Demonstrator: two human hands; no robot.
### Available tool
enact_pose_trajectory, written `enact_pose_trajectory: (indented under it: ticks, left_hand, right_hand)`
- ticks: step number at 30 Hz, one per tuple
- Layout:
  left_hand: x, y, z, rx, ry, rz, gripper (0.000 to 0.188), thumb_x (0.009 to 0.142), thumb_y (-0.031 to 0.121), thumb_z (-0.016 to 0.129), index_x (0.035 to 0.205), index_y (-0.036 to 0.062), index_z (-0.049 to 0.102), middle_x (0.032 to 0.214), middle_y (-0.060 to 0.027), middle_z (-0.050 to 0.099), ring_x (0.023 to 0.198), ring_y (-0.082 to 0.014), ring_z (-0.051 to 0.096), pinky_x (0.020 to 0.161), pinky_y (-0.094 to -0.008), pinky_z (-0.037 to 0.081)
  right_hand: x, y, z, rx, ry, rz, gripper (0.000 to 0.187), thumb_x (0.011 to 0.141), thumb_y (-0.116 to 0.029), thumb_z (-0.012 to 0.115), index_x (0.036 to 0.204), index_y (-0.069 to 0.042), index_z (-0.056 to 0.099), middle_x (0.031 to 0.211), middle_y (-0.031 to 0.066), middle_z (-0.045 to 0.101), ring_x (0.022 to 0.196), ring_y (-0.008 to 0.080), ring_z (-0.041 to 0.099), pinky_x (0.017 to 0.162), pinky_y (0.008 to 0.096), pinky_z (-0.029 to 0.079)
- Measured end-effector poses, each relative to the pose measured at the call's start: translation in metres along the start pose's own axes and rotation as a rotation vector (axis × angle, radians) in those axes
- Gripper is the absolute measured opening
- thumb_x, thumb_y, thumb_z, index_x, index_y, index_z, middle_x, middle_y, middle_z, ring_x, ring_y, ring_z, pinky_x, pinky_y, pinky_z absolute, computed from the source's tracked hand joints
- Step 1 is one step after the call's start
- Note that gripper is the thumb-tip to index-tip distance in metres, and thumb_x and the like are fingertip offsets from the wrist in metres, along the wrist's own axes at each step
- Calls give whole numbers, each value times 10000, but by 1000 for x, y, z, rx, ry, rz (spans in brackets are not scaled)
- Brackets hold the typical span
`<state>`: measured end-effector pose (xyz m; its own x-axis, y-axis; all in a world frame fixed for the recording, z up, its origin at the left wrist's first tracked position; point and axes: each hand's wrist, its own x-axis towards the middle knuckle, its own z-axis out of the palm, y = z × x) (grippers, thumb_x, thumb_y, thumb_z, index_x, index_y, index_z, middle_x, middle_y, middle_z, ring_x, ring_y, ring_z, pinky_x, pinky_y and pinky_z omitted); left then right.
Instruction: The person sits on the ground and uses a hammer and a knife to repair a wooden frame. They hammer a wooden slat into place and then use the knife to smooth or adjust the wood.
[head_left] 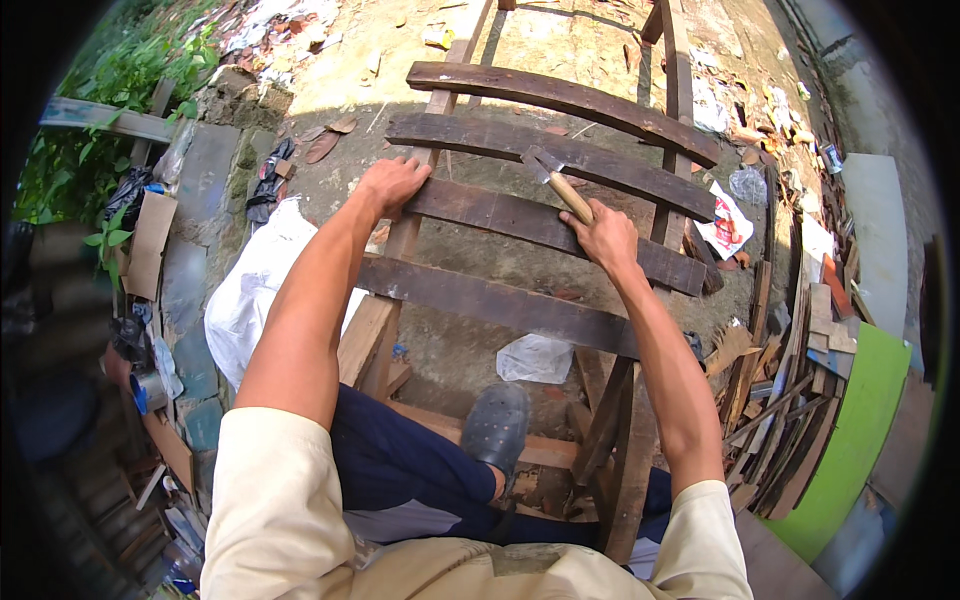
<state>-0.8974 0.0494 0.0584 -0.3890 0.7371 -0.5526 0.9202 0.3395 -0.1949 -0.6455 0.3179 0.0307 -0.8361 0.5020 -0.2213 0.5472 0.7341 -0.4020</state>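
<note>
A frame of dark wooden slats (500, 207) nailed across two long rails lies in front of me. My right hand (608, 238) is closed around the wooden handle of a scraper (560, 183). Its flat metal blade points away to the upper left, over the second slat from the far end (455, 132). At the left rail, my left hand (393, 185) has its fingers curled over the wood beside the third slat's end. The nearest slat (490, 298) crosses below both hands.
A white sack (255, 290) lies left of the frame, and a clear plastic bag (535, 358) lies beneath it. Scrap wood strips (790, 420) and a green board (850, 440) are heaped on the right. My shoe (496, 420) is under the near end. A low wall (200, 270) runs along the left.
</note>
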Motion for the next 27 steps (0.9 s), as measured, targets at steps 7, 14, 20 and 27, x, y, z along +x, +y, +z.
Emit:
enact_pose_trajectory:
  ticks: [7,14,20,27]
  left_hand:
    - [10,2,7,25,-50,-15,759,646,82,886,1268,63,450,1237,-188,576,1143,-365,644,900,-444,594]
    - [14,-5,14,6,-14,23,673,704,39,822,1264,49,449,1184,-195,599,1069,-379,677,862,-440,600]
    - [15,-2,11,-13,26,50,616,709,21,795,1226,37,460,1169,-209,597,1015,-402,685,837,-456,596]
    - [15,-3,27,-40,126,1,733,588,17,883,1202,53,484,1178,-206,601,1081,-405,656,870,-453,583]
  right_hand:
    - [2,5,0,29,-15,-20,566,874,-630,677,977,-73,702,837,223,725,843,438,710,745,534,559]
    - [1,6,3,60,22,-34,550,875,-597,700,947,-52,684,806,234,713,823,444,704,731,532,549]
    - [-4,7,3,41,76,-74,546,880,-596,697,929,-53,674,742,221,697,751,439,698,673,530,545]
    - [-8,10,9,33,132,-141,516,876,-570,708,874,-58,649,706,190,692,699,416,698,643,514,552]
